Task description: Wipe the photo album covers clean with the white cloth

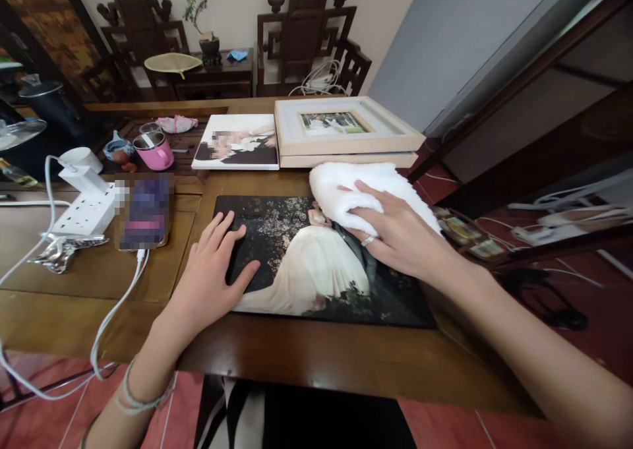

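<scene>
A dark photo panel (316, 271) showing a white wedding gown lies flat near the table's front edge. My left hand (215, 258) rests on its left edge, fingers spread, with nothing in it. Over the panel's upper right part, my right hand (390, 228) grips a fluffy white cloth (341, 179), which is bunched between the fingers and pressed against the picture. A ring shows on one right finger. The cloth hides the panel's upper right corner and part of the printed figures.
Behind the panel lie a white photo board (240, 142) and stacked light-wood frames (390, 146). At left are a power strip (86, 208), a phone (146, 215) on a white cable, a pink mug (154, 152) and a crumpled silver wrapper (64, 251). Carved chairs (306, 33) stand beyond the table.
</scene>
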A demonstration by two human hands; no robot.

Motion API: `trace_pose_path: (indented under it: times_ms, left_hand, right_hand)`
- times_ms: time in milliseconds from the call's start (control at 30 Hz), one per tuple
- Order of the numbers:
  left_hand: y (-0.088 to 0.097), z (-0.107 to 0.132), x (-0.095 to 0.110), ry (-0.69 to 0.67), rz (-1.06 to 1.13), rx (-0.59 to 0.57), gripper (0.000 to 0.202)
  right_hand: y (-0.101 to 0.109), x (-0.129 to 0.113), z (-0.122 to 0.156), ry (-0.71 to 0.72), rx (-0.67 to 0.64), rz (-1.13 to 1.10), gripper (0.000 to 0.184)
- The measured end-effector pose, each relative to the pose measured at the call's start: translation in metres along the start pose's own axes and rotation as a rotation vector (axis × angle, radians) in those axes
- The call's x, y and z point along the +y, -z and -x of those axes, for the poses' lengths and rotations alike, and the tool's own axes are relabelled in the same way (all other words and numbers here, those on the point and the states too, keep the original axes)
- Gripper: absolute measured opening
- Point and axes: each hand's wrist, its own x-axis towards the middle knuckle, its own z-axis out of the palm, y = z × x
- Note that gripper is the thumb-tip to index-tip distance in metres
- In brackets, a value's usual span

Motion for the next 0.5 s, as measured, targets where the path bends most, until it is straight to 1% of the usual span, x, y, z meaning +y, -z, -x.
trace_pose_path:
  times_ms: [67,133,200,300,400,433,500]
  left_hand:
    - [-0.002,-0.002,0.0,0.002,0.019,0.017,0.04]
    - [-0.003,-0.003,0.001,0.008,0.042,0.02,0.039]
    - [-0.004,-0.004,0.002,0.01,0.058,0.021,0.04]
    - [-0.004,-0.004,0.005,0.01,0.064,0.024,0.041]
    - [-0.003,-0.003,0.009,0.006,0.06,0.03,0.036]
    - [-0.002,-0.002,0.011,0.003,0.058,0.031,0.034]
    - [0.001,-0.002,0.014,-0.005,0.05,0.025,0.033]
  right_hand:
    - [-0.001,-0.001,0.004,-0.003,0.006,-0.012,0.029]
    - [0.002,-0.009,0.019,0.026,0.02,-0.028,0.029]
    - [0.009,-0.025,0.043,0.077,0.024,-0.044,0.027]
    - [0.027,-0.057,0.081,0.139,0.026,-0.091,0.021]
    - [0.044,-0.082,0.109,0.201,0.019,-0.122,0.019]
    - [0.049,-0.086,0.114,0.217,0.015,-0.123,0.019]
    - [0.053,-0.084,0.117,0.214,0.022,-0.136,0.019]
